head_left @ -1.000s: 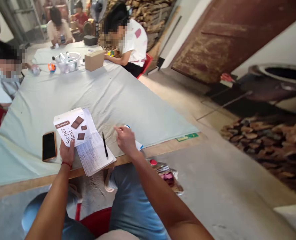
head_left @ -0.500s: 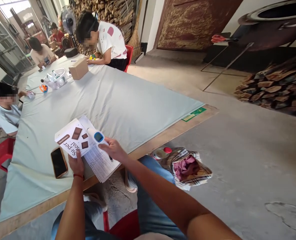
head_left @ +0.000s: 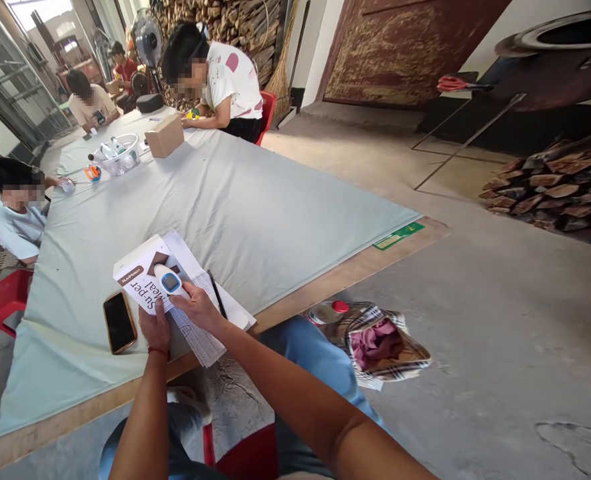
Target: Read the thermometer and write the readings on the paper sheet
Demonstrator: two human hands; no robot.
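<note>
My left hand [head_left: 154, 328] grips the near edge of a white meal box [head_left: 140, 285] printed with brown squares and "Su-per Meal", its thumb on the printed face. Closed around the handle of a white infrared thermometer [head_left: 172, 283] is my right hand [head_left: 198, 308]. The thermometer's blue-ringed screen faces up, and its head overlaps the box's printed face; whether they touch I cannot tell. Written paper sheets [head_left: 194, 343] lie under the box and my right hand, with a black pen [head_left: 217, 295] on them. Left of the box rests a phone [head_left: 120, 323], its screen dark.
A pale cloth covers the long table [head_left: 275, 200]. Farther along stand a cardboard box [head_left: 165, 138], a plastic basket [head_left: 124, 162] and orange tape [head_left: 92, 173]. Several people sit around it. On the floor at my right are a checked bag [head_left: 390, 343] and a red-lidded jar [head_left: 328, 311].
My right hand has moved left with the thermometer, bringing it from the box's right edge to over its printed face. The pen now shows fully. The view has shifted slightly.
</note>
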